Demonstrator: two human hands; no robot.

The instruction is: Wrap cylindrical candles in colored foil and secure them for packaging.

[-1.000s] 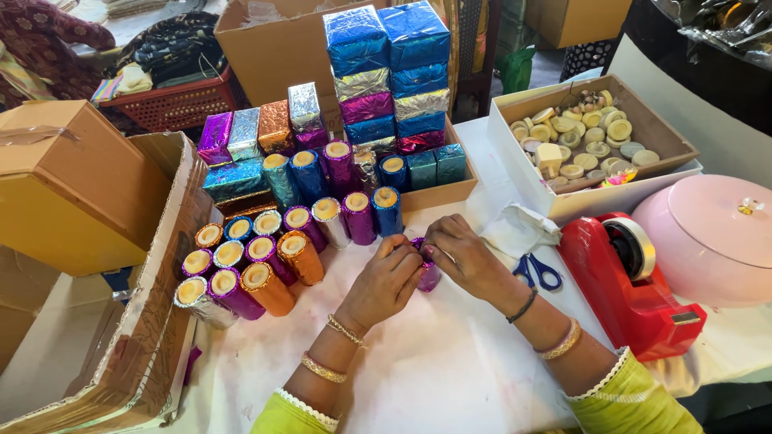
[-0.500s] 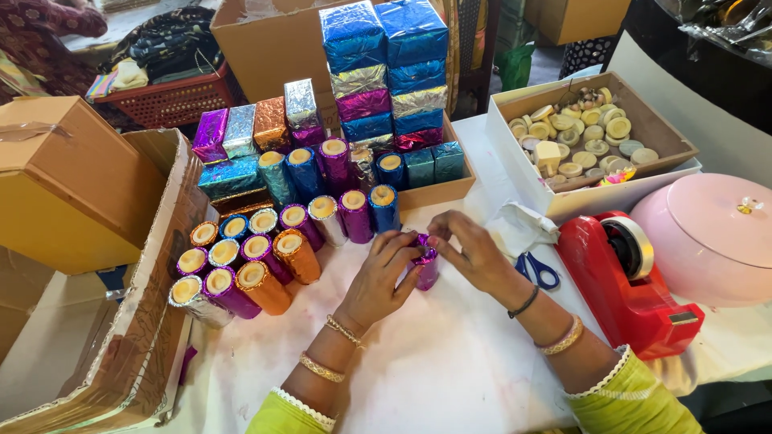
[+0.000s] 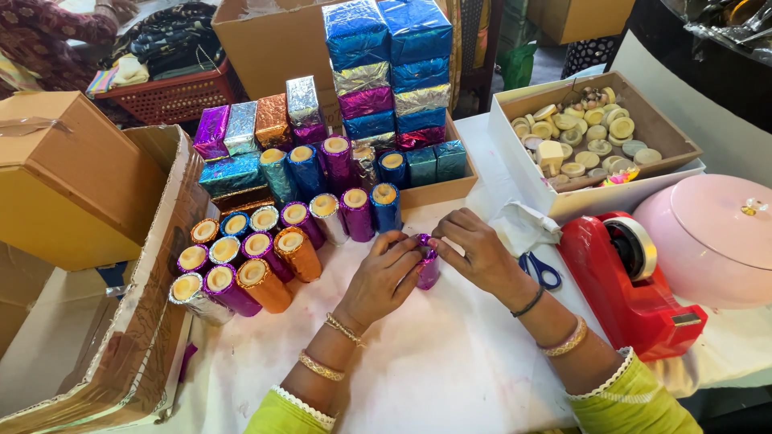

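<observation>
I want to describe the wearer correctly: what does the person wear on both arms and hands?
Both arms have lime-green sleeves with white scalloped trim. The left hand is bare, with two thin gold bangles on that forearm. The right hand is bare too; its wrist carries a thin black band and a thicker gold-and-pink bangle.

On the white-covered table (image 3: pixel 450 378) stood a red tape dispenser (image 3: pixel 635 285), blue-handled scissors (image 3: pixel 540 269), a pink lidded container (image 3: pixel 712 237), a cardboard tray of pale round discs (image 3: pixel 591 137), stacked foil-wrapped blocks (image 3: pixel 390 68), upright foil-wrapped cylinders (image 3: pixel 265 257) and a red basket (image 3: pixel 173 96).
</observation>
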